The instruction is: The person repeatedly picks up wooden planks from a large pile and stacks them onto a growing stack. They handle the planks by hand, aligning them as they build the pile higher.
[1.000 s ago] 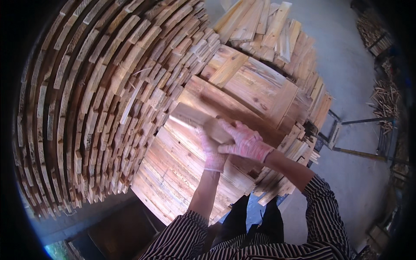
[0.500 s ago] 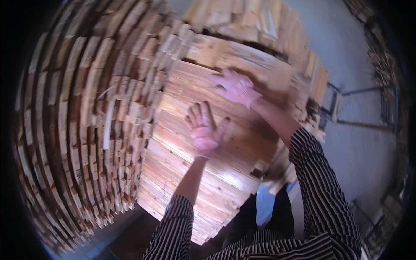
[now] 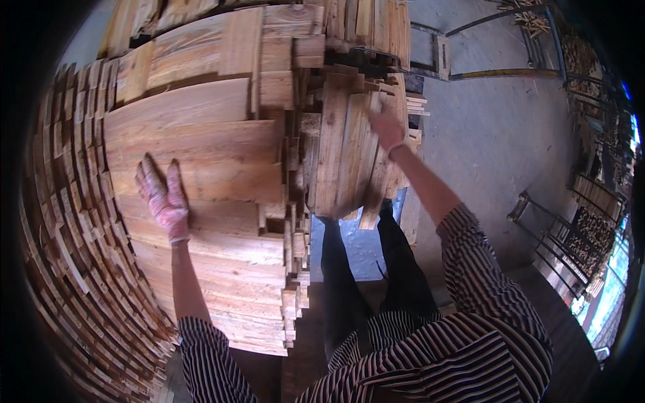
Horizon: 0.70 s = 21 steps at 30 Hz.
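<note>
My left hand [image 3: 163, 201], in a stained pink-and-white work glove, lies with its fingers stretched out on the layer of wooden boards [image 3: 228, 168] topping a broad stack. Nothing is held in it. To the right, my right hand [image 3: 387, 127] reaches over a smaller pile of short planks [image 3: 334, 148] that lie lengthwise towards me. Motion smears its fingers, so whether it grips a plank cannot be made out. A gap shows in the board layer near its right edge, where a dark hollow [image 3: 272, 221] sits.
Tall rows of stacked boards [image 3: 74, 221] line the left side. More wood pieces [image 3: 195, 50] lie at the far end. A metal frame [image 3: 497, 74] stands on the grey floor [image 3: 484, 148] at the right, with a wood-filled rack [image 3: 584, 235] beyond. My legs [image 3: 342, 275] are beside the plank pile.
My view has swung to the right. My right hand has left the board layer and moved over to the short plank pile; my left hand stays spread over the boards.
</note>
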Each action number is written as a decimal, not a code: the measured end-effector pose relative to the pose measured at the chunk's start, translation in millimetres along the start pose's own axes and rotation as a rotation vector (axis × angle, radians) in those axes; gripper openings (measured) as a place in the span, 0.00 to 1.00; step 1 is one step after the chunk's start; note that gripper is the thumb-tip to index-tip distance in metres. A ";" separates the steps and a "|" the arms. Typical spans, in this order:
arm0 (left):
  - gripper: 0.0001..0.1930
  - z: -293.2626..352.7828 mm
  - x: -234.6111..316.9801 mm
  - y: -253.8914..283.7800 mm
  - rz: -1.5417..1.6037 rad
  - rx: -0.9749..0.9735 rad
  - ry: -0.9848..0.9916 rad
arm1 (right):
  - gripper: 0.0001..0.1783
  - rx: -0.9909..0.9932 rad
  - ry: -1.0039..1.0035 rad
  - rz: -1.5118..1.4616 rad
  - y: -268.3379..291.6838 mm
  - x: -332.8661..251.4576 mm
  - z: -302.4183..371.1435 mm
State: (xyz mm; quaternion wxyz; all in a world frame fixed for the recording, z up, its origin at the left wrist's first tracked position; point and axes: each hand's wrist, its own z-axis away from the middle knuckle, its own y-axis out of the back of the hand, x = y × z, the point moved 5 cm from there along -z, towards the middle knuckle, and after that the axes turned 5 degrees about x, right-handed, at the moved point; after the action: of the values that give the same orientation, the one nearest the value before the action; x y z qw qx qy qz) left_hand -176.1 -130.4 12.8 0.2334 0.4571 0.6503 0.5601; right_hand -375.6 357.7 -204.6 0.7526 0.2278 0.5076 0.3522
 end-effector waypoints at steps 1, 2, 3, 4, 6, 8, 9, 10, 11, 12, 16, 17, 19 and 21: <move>0.38 -0.5 2.4 -1.2 0.035 0.003 -0.011 | 0.33 -0.167 -0.068 0.193 -37.7 49.1 20.5; 0.37 3.6 -0.2 -1.1 0.060 0.004 -0.016 | 0.49 -0.261 -0.204 0.158 -68.9 80.8 41.4; 0.34 45.2 -14.9 0.9 0.034 -0.056 0.029 | 0.53 -0.338 -0.452 0.102 -71.6 98.6 96.2; 0.32 32.3 -16.6 0.3 0.062 -0.022 -0.002 | 0.54 -0.265 -0.356 -0.008 -96.7 93.8 96.0; 0.29 18.6 -24.3 -5.6 0.098 0.030 -0.034 | 0.55 -0.108 -0.319 -0.037 -140.3 101.1 88.5; 0.27 17.2 -21.8 -15.4 0.415 0.026 0.043 | 0.56 0.055 -0.431 0.144 -160.7 120.7 96.3; 0.27 17.0 -21.7 -16.3 0.443 -0.007 0.056 | 0.57 0.205 -0.388 0.241 -156.4 140.7 106.1; 0.27 17.6 -32.1 -12.5 0.462 -0.028 0.073 | 0.59 0.348 -0.326 0.333 -154.9 152.5 120.0; 0.27 19.7 -41.5 -12.4 0.597 -0.038 0.132 | 0.60 0.491 -0.263 0.424 -151.5 163.9 134.0; 0.28 26.4 -49.6 -12.8 0.724 -0.039 0.191 | 0.58 0.443 -0.420 0.448 -148.5 183.4 141.6; 0.29 4.7 -54.1 -30.1 0.762 -0.173 0.239 | 0.56 0.223 -0.606 0.307 -122.1 274.7 145.8; 0.29 26.9 -93.9 -2.1 0.734 -0.180 0.283 | 0.56 -0.064 -0.682 0.174 -119.7 233.6 144.9; 0.28 17.5 -77.3 -18.7 0.948 -0.159 0.325 | 0.49 0.066 -0.616 0.101 -98.2 227.8 141.1; 0.27 11.2 -69.1 -28.6 1.376 -0.160 0.440 | 0.40 -0.081 -0.591 0.057 -88.6 224.4 149.3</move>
State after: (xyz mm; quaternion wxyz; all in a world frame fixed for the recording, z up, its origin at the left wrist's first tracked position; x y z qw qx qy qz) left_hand -143.7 -182.5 -31.5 -0.2753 0.6209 0.2045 0.7049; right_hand -158.0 473.3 -345.3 0.8660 0.3043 0.2457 0.3115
